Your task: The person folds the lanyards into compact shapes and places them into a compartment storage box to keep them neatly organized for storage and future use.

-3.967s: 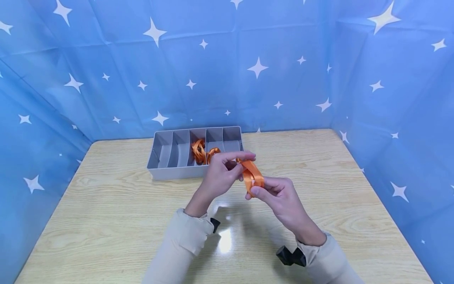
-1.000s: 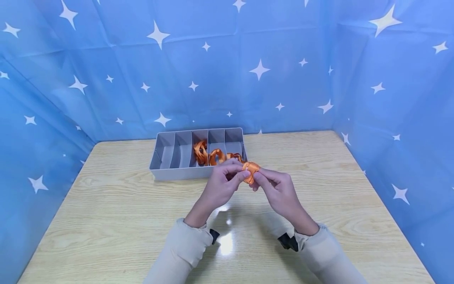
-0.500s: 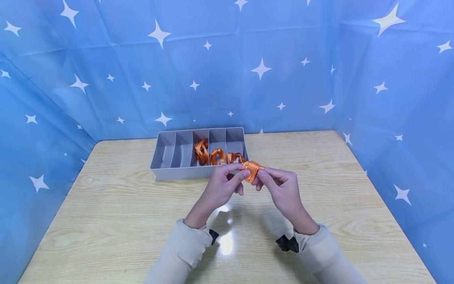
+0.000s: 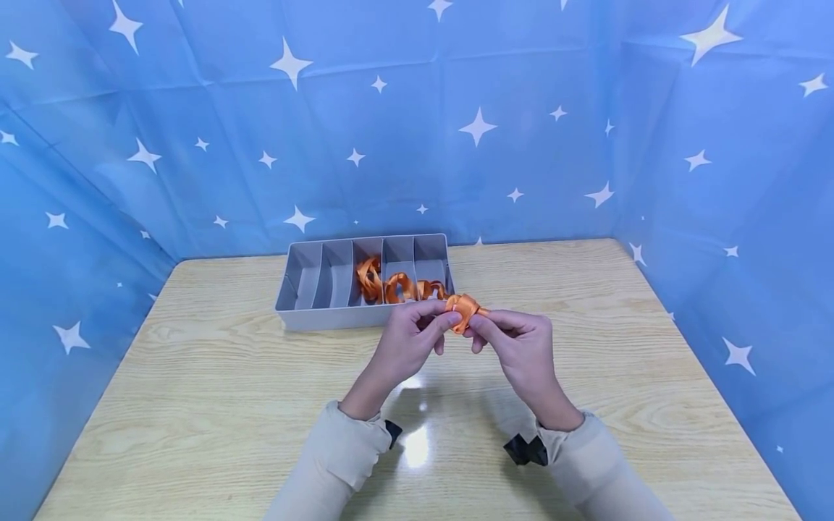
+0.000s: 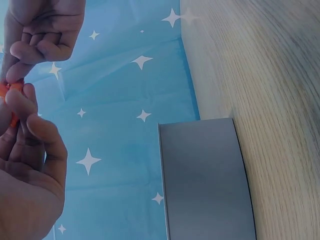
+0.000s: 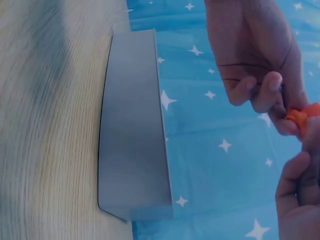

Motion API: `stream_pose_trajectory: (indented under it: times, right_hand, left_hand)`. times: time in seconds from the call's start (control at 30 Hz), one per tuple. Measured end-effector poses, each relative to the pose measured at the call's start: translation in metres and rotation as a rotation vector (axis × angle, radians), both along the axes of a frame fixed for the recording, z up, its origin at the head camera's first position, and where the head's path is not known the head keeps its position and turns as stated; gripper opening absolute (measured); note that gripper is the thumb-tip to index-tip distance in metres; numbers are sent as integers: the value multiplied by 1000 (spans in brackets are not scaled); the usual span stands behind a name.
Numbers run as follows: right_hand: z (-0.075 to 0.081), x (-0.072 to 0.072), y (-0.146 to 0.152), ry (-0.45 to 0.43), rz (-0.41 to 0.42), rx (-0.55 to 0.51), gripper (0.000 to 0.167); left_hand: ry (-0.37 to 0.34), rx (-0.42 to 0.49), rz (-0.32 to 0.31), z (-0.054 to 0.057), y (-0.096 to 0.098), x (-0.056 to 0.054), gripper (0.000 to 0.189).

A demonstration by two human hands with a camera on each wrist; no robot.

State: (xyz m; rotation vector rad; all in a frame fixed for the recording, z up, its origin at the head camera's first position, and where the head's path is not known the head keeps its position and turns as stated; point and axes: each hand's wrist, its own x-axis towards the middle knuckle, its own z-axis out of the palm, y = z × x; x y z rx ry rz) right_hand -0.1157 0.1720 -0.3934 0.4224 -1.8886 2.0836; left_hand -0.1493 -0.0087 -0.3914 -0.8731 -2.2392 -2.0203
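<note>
In the head view an orange satin ribbon (image 4: pixel 462 310), wrapped into a small bundle, is held up in front of the tray's right end. My left hand (image 4: pixel 409 334) pinches its left side between thumb and index finger. From the other side, my right hand (image 4: pixel 521 349) pinches a short narrow piece that sticks out of the bundle. Only a bit of the ribbon (image 5: pixel 16 87) shows between the fingers in the left wrist view. The right wrist view has the ribbon (image 6: pixel 299 119) at its right edge, partly covered by fingers.
A grey divided tray (image 4: pixel 339 318) stands at the back of the wooden table (image 4: pixel 195 405). Coiled orange ribbon (image 4: pixel 370 281) lies in its middle compartment, with more orange loops (image 4: pixel 399 287) in those to the right. A blue curtain (image 4: pixel 417 108) with white stars hangs behind.
Four seconds ago the ribbon was a larger, looser loop; now it is a compact bundle. Both hands have come together at it. Over the last second the right hand has drawn slightly rightward.
</note>
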Motion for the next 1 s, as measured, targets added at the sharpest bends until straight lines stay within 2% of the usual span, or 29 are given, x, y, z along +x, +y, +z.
stream_pose_trajectory:
  times: [0.2,0.3,0.43,0.53,0.63,0.7,0.83,1.0]
  right_hand:
    - [-1,-2,-1,5,-100,12,13]
    - [-4,-6,-1,11,-128,69,14]
    - [-9,-13,-2,11,-166,163,22]
    - [-15,-22,-4,-2,-196,241,28]
    - [-22,-34,-5,-7,-200,345,37]
    - [-25,-42,-6,2,-191,430,43]
    - [-33,-55,-6,9,-164,587,54]
    - [-41,-63,-5,-38,-116,677,57]
  left_hand:
    - [34,2,54,0,0,-1,15]
    - [54,-10,94,-1,-2,-3,15]
    - [148,-36,174,-4,-6,-8,15]
    - [268,-78,280,-9,-12,-15,16]
    - [369,-127,420,-14,-21,-23,18]
    - [409,-159,520,-18,-29,-29,19]
    - [428,-211,684,-23,-44,-38,21]
    - [418,-298,808,-26,-62,-47,27]
